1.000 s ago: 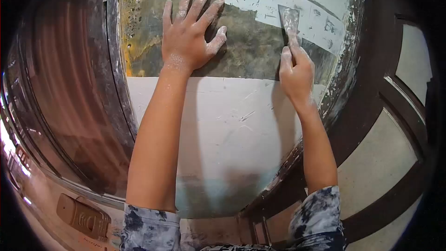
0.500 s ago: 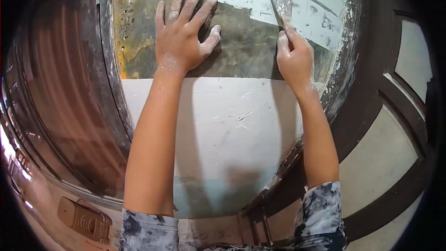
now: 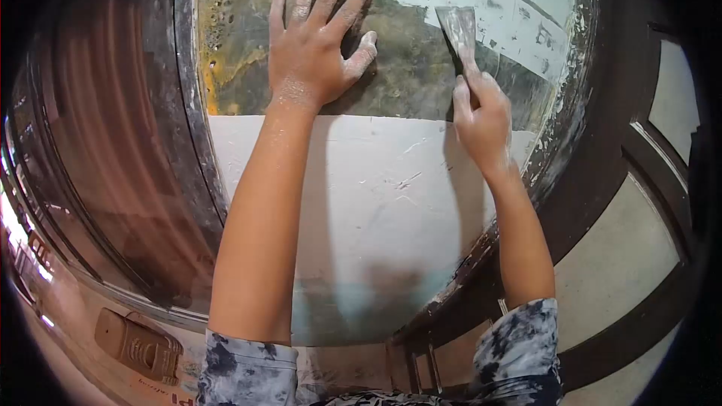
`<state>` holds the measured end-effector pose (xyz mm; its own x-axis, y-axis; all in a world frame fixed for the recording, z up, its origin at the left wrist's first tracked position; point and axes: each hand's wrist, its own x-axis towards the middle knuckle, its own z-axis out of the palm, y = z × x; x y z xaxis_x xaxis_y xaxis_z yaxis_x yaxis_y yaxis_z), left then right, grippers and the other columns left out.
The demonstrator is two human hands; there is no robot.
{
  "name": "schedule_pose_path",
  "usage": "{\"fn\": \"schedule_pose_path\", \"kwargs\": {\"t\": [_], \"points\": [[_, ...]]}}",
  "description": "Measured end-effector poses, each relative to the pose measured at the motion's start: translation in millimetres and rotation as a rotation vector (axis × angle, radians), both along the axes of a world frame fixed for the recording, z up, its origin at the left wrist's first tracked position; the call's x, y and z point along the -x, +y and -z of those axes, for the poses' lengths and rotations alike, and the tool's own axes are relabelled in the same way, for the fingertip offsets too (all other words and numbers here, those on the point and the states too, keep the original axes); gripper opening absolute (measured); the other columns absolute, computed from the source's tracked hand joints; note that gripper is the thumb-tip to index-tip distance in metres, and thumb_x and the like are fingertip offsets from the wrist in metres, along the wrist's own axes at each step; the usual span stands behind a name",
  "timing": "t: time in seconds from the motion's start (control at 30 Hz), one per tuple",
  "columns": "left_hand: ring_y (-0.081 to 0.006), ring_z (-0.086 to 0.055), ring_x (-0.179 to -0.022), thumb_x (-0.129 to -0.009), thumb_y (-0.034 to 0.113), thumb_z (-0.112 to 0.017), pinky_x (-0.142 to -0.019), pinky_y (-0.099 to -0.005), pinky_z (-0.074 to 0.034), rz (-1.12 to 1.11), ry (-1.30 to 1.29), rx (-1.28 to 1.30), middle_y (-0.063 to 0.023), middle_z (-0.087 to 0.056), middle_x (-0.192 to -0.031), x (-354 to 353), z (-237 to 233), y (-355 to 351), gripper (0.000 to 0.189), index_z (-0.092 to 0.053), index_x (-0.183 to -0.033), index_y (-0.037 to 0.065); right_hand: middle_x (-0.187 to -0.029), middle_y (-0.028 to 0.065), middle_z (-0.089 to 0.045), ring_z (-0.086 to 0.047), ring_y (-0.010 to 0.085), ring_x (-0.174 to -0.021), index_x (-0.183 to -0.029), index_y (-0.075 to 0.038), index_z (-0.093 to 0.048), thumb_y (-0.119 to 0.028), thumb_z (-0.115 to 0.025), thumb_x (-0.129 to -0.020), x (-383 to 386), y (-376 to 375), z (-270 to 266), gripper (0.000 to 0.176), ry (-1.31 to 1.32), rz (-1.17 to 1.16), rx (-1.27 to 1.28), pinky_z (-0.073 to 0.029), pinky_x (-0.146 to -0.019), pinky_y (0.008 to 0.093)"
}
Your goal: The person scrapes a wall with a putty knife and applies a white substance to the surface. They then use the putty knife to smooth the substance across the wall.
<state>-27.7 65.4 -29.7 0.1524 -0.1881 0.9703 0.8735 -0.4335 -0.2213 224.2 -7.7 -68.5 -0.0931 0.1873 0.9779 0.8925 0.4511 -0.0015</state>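
My left hand (image 3: 312, 49) lies flat with fingers spread on the bare, stained part of the wall panel (image 3: 406, 68), its fingertips dusted white. My right hand (image 3: 485, 120) is wrapped round the handle of a putty knife (image 3: 460, 30), whose blade points up and is smeared with white. The blade's wide edge sits at the lower border of the white coating (image 3: 496, 19) on the upper panel. Below both hands, a smooth white section (image 3: 376, 180) with a few scratches covers the lower panel. My forearms cast shadows on it.
A dark, flaking frame edge (image 3: 571, 68) runs down the right of the panel, beside a dark wooden door (image 3: 602, 203) with pale insets. Reddish-brown curtain-like folds (image 3: 113, 105) show on the left. A brown case-like object (image 3: 139, 346) lies at the lower left.
My right hand has drawn the putty knife downward, away from the upper white coating. The view has shifted slightly, while my left hand stays flat on the panel.
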Motion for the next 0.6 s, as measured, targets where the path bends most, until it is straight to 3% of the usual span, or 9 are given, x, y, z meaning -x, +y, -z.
{"fn": "schedule_pose_path", "kwargs": {"t": [0.1,0.17,0.23,0.3,0.43,0.5,0.6], "points": [[-0.0265,-0.037,-0.15,-0.089,0.042,-0.068,-0.122,-0.0586,-0.023,0.009,-0.002,-0.006,0.0054,-0.045,-0.16,1,0,0,0.058,-0.058,-0.145,0.033,-0.078,0.0159,-0.058,-0.061,0.0347,-0.072,-0.142,-0.014,-0.062,-0.009,-0.062,-0.094,-3,2,15,0.048,-0.013,0.011,-0.006,-0.048,-0.065,0.0448],[-0.0266,-0.037,-0.15,-0.088,0.041,-0.068,-0.122,-0.0586,-0.024,0.024,-0.001,0.004,0.0055,-0.045,-0.16,0,0,-1,0.058,-0.058,-0.145,0.033,-0.079,0.0159,-0.059,-0.061,0.0357,-0.073,-0.14,-0.014,-0.063,-0.011,-0.061,-0.094,0,4,-3,0.046,-0.031,0.023,-0.024,-0.048,-0.067,0.0461],[-0.0268,-0.037,-0.15,-0.088,0.041,-0.068,-0.122,-0.0584,-0.024,0.018,-0.002,0.01,0.0054,-0.045,-0.16,-1,1,-1,0.058,-0.058,-0.145,0.033,-0.077,0.017,-0.06,-0.059,0.0338,-0.067,-0.133,-0.003,-0.067,-0.012,-0.062,-0.096,18,5,-30,0.037,-0.062,0.02,-0.077,-0.047,-0.065,0.0422],[-0.0267,-0.037,-0.15,-0.088,0.041,-0.069,-0.122,-0.0582,-0.024,0.032,-0.005,0.004,0.0056,-0.045,-0.16,0,1,-1,0.058,-0.058,-0.145,0.033,-0.081,0.019,-0.064,-0.061,0.0357,-0.071,-0.132,-0.006,-0.067,-0.014,-0.063,-0.097,25,13,-37,0.037,-0.058,-0.072,-0.146,-0.05,-0.07,0.0424],[-0.0264,-0.038,-0.149,-0.087,0.041,-0.069,-0.122,-0.0587,-0.024,0.055,-0.007,0.012,0.0054,-0.045,-0.16,0,1,0,0.059,-0.058,-0.144,0.033,-0.083,0.0197,-0.064,-0.064,0.0332,-0.074,-0.14,-0.012,-0.063,-0.013,-0.062,-0.096,27,-8,-27,0.044,-0.048,0.049,0.035,-0.052,-0.075,0.0399],[-0.026,-0.037,-0.149,-0.087,0.042,-0.068,-0.123,-0.0584,-0.023,0.054,-0.011,0.011,0.0054,-0.045,-0.16,0,1,0,0.059,-0.058,-0.144,0.034,-0.084,0.0171,-0.062,-0.065,0.0366,-0.08,-0.142,-0.02,-0.061,-0.018,-0.06,-0.096,25,-4,-24,0.046,-0.083,0.053,0.022,-0.051,-0.073,0.0468],[-0.0251,-0.036,-0.15,-0.088,0.044,-0.067,-0.123,-0.0578,-0.022,0.048,-0.007,0.024,0.0057,-0.044,-0.16,1,0,-1,0.058,-0.057,-0.144,0.034,-0.082,0.0173,-0.061,-0.064,0.037,-0.078,-0.141,-0.019,-0.063,-0.018,-0.061,-0.096,33,10,-48,0.045,-0.064,0.046,0.003,-0.051,-0.071,0.047]]}}
